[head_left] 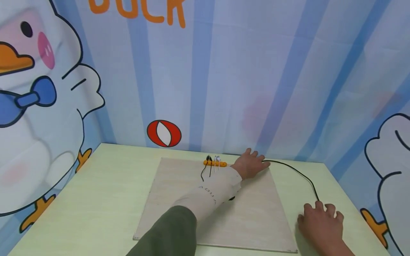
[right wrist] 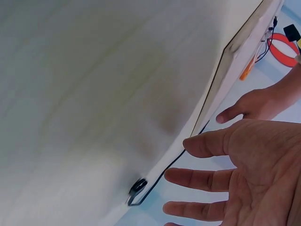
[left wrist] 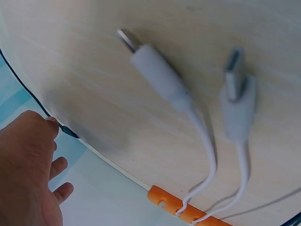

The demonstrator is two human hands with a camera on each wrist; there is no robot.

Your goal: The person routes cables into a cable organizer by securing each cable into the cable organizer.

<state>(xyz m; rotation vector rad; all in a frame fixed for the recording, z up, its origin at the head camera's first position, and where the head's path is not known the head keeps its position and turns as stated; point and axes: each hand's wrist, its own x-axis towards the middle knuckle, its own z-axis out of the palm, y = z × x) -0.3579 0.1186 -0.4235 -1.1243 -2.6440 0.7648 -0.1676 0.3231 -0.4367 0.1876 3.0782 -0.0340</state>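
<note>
A thin black cable (head_left: pixel 298 171) curves across the table's right side between the two hands. My left hand (head_left: pixel 251 163) lies at the far right corner of the board, fingers spread, with its thumb beside the cable. In the left wrist view, a thicker black section (left wrist: pixel 70 132) of cable shows just past the thumb tip. My right hand (head_left: pixel 321 225) is low over the table at the right, its fingertips close to the cable's near part. The right wrist view shows those fingers extended, with a small black looped end (right wrist: pixel 137 186) beyond them.
A pale square board (head_left: pixel 250 220) covers the table's middle. At its back edge sits an orange cable holder (head_left: pixel 214 163) with white and black cables; two white plugs (left wrist: pixel 162 77) appear large in the left wrist view. A small black item (head_left: pixel 232 198) peeks out beside the left sleeve.
</note>
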